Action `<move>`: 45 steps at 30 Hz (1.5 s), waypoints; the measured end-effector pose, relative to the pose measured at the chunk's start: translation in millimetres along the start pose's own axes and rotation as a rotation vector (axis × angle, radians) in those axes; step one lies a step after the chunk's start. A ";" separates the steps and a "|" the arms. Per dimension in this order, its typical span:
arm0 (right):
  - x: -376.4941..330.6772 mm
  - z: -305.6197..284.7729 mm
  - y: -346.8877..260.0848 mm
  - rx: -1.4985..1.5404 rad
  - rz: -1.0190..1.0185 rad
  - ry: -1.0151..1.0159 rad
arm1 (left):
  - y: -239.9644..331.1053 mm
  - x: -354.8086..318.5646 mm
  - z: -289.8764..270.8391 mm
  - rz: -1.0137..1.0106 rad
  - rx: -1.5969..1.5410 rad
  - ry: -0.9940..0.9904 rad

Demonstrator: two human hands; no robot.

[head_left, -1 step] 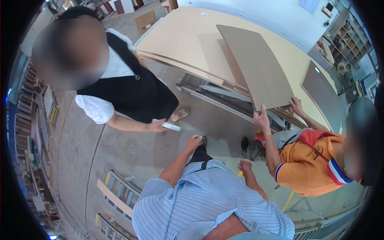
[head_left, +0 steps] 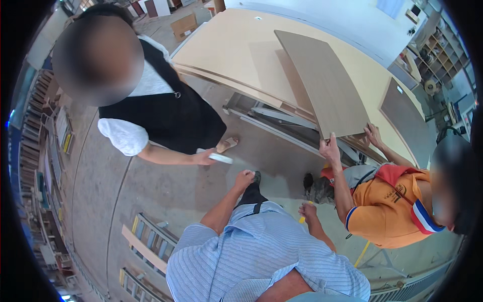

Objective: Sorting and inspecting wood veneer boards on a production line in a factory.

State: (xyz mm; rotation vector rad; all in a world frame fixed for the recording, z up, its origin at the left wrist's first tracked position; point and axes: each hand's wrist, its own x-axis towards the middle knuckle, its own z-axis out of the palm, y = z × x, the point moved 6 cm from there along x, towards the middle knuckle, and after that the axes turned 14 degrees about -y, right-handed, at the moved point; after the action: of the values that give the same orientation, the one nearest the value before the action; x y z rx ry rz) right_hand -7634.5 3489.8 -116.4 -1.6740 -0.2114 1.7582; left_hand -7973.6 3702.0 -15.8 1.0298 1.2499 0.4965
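My left hand (head_left: 245, 179) hangs in front of my body, its fingers curled in, with no object showing in it. On the other side, my right hand (head_left: 308, 211) is also curled and low, close to the co-worker in orange; nothing shows in it. A co-worker's two hands grip the near end of a long grey-brown board (head_left: 327, 85), tilted up over the table. At the left, a person in a black vest holds a small white object (head_left: 220, 158) whose kind I cannot make out. Neither of my hands touches the board.
A wide table with a pale top (head_left: 231, 45) stands ahead, and a second dark board (head_left: 407, 113) lies at its right. Metal ladder-like frames (head_left: 151, 236) are on the floor to my left. Shelves (head_left: 445, 53) stand at the far right, and a cardboard box (head_left: 184, 27) sits behind.
The person in the black vest has shifted slightly to the right, with the white object. My hands are in the same place. The raised board has barely moved.
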 end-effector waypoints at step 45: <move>-72.8 46.8 90.7 0.210 -0.071 0.113 | -152.9 -59.7 -76.1 -0.292 0.098 -0.226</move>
State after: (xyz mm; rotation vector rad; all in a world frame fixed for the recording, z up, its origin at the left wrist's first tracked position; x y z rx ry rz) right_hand -7716.0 3395.9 -100.0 -1.5882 -0.0326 1.5701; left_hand -8094.5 3607.3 -111.4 0.9368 1.2047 0.0916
